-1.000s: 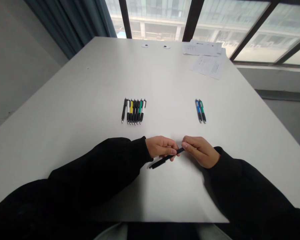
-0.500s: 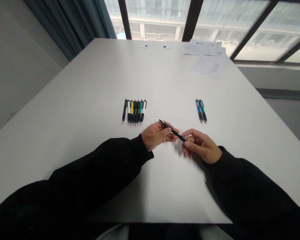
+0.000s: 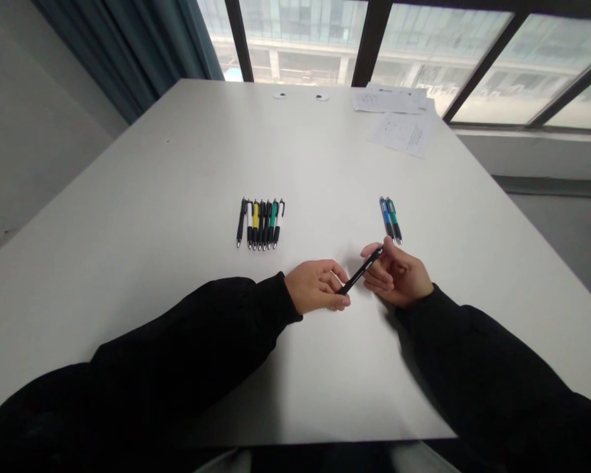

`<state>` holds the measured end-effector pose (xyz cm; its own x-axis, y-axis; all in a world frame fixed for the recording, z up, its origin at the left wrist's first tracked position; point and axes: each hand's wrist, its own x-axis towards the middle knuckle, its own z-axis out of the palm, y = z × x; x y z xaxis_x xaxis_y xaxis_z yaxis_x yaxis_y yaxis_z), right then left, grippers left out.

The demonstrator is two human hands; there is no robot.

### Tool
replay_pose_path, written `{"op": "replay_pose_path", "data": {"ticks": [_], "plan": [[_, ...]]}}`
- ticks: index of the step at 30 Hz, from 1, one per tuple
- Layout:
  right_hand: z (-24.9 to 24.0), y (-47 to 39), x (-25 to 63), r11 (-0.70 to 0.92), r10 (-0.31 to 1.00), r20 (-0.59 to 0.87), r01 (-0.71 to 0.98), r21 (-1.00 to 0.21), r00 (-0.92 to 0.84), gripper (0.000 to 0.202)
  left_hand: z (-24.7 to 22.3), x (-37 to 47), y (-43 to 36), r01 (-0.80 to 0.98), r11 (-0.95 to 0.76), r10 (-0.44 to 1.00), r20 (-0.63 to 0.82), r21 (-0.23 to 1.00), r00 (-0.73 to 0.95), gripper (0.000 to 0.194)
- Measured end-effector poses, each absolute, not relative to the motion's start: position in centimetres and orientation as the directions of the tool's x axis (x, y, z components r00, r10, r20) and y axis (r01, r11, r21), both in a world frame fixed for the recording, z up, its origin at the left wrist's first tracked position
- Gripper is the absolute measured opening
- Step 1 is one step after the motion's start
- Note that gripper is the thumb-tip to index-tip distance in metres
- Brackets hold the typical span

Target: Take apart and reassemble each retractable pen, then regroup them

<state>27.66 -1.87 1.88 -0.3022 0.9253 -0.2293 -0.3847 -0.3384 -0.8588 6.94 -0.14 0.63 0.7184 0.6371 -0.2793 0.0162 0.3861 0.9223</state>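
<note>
A black pen [image 3: 363,270] is held between my two hands above the white table [image 3: 315,171], slanting up to the right. My left hand [image 3: 320,286] pinches its lower left end. The upper right end is gripped by the thumb and fingers of my right hand [image 3: 396,272]. Beyond my left hand lies a row of several pens, with a black pen [image 3: 241,223] at its left, a yellow one [image 3: 255,223] and a green one [image 3: 272,223] among them. Just past my right hand, a blue pen [image 3: 387,217] and a green pen [image 3: 394,220] lie side by side.
Papers [image 3: 398,118] lie at the far right of the table, near the window. Two small white oval pieces with dark spots [image 3: 280,96] [image 3: 322,97] sit at the far edge. A blue-grey curtain [image 3: 142,52] hangs at the back left.
The black pen has turned, its left end now low and its right end raised. My left hand has moved slightly down and my right hand has lifted its end. The view has shifted slightly.
</note>
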Motion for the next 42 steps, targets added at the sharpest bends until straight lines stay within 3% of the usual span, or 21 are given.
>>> {"op": "replay_pose_path", "data": {"ticks": [3,14,16,19,25,32,42], "plan": [[2.0,-1.7,27.6,-0.375,0.895,-0.230,-0.366,-0.852,-0.381,0.048,0.6,7.0,0.0,0.014,0.386,0.632,-0.275,0.923,0.725,0.045],[2.2,-1.7,27.3,-0.395,0.883,-0.248,-0.342,-0.853,-0.399,0.036,0.5,6.8,0.0,0.022,0.391,0.605,-0.274,0.920,0.748,0.042],[2.2,-1.8,27.3,-0.366,0.903,-0.232,-0.362,-0.857,-0.362,0.035,0.5,6.8,0.0,0.010,0.391,0.612,-0.268,0.920,0.744,0.042],[2.1,-1.8,27.6,-0.260,0.963,-0.206,-0.394,-0.882,-0.173,0.034,0.5,6.7,0.4,-0.043,0.372,0.695,-0.248,0.927,0.675,0.041],[1.3,-2.1,28.9,-0.092,0.981,-0.131,-0.246,-0.965,0.146,0.023,0.3,6.3,1.8,-0.106,0.279,0.834,-0.186,0.954,0.519,0.040],[0.3,-2.3,29.4,0.054,0.995,0.047,-0.082,-0.995,0.089,0.020,0.1,5.1,3.2,-0.068,0.169,0.891,-0.123,0.983,0.437,0.036],[0.1,-2.1,29.8,0.060,0.993,0.055,-0.045,-0.997,0.109,0.017,0.0,3.9,4.3,-0.093,0.111,0.937,-0.073,0.990,0.341,0.037]]}}
